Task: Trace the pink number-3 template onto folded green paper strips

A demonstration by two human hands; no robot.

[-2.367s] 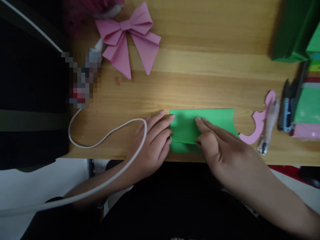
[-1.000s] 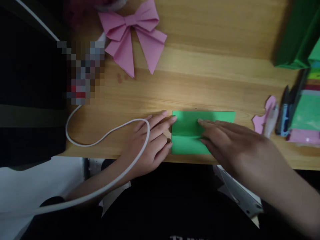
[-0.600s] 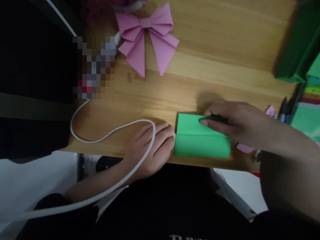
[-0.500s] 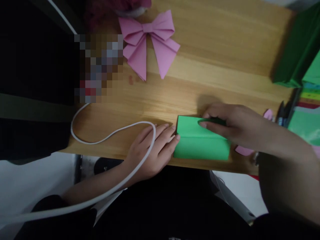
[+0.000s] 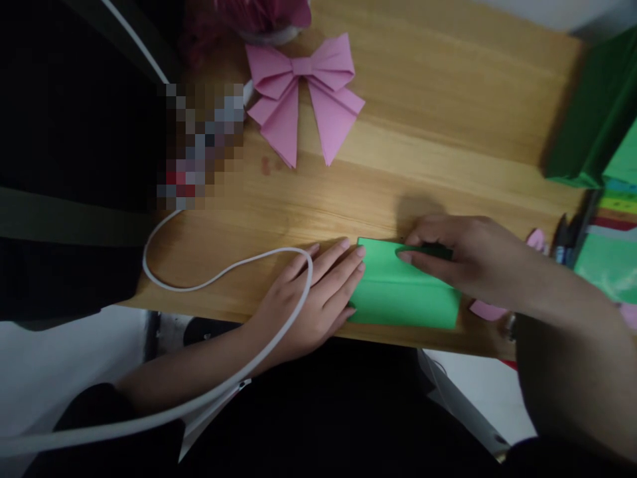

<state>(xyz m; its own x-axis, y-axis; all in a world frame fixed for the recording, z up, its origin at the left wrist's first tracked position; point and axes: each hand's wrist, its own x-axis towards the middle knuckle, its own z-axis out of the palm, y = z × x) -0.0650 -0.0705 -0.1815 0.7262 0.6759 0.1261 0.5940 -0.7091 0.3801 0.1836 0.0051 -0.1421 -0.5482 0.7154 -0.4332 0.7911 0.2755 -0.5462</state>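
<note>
A folded sheet of green paper (image 5: 403, 302) lies on the wooden table close to its front edge. My right hand (image 5: 448, 249) pinches the paper's upper edge between thumb and fingers, toward its right side. Flat and with fingers stretched out, my left hand (image 5: 318, 292) rests at the paper's left edge, its fingertips touching the green surface. Across the paper runs a lengthwise crease. Beyond the hands lies a pink paper bow (image 5: 302, 66).
A white cable (image 5: 223, 269) loops over the table and across my left hand. Dark pens (image 5: 561, 236), pink paper scraps (image 5: 488, 310) and a green box-like object (image 5: 590, 119) are on the right. Dark red flowers (image 5: 269, 16) stand at the back left.
My left hand has shifted right, so its fingers now overlap the green paper's left edge. My right hand keeps its pinch. The whole view has moved slightly.
</note>
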